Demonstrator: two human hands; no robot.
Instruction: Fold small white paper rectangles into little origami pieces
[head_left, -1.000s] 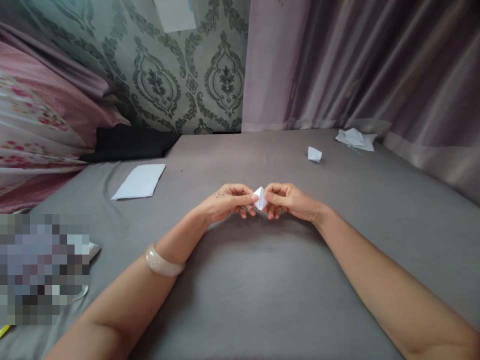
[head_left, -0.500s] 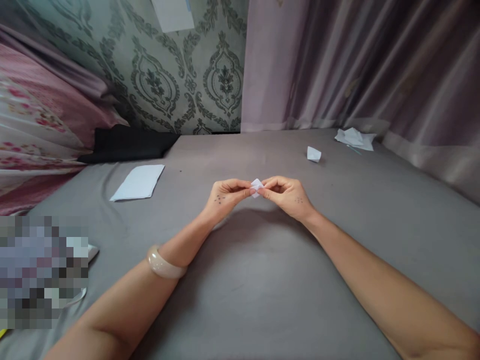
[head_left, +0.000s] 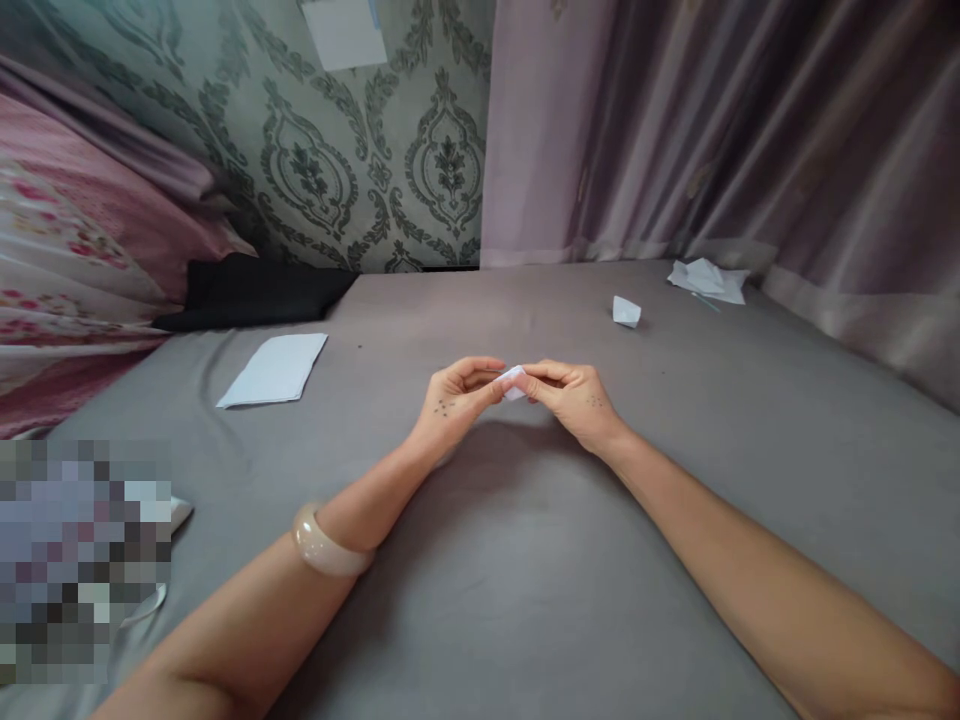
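A small folded piece of white paper (head_left: 514, 384) is held between my two hands, above the grey sheet (head_left: 525, 560). My left hand (head_left: 459, 397) pinches its left side with the thumb in front and the fingers behind. On the right side, the thumb and fingers of my right hand (head_left: 573, 397) close on the same piece. The fingertips hide part of the folds, so its full shape does not show. Both hands bear small dark dots on the back, and a pale bangle (head_left: 326, 542) circles my left forearm.
White sheets (head_left: 274, 370) lie stacked at the left, near a black cloth (head_left: 262, 290). A folded paper shape (head_left: 626, 312) stands at the back right, with crumpled papers (head_left: 707, 280) beyond it. A pixelated patch (head_left: 75, 560) covers things at the lower left. Curtains (head_left: 637, 130) hang behind.
The paper has turned and its top point no longer stands up between the hands. My left fingers have lifted slightly from behind it. The view has shifted a little.
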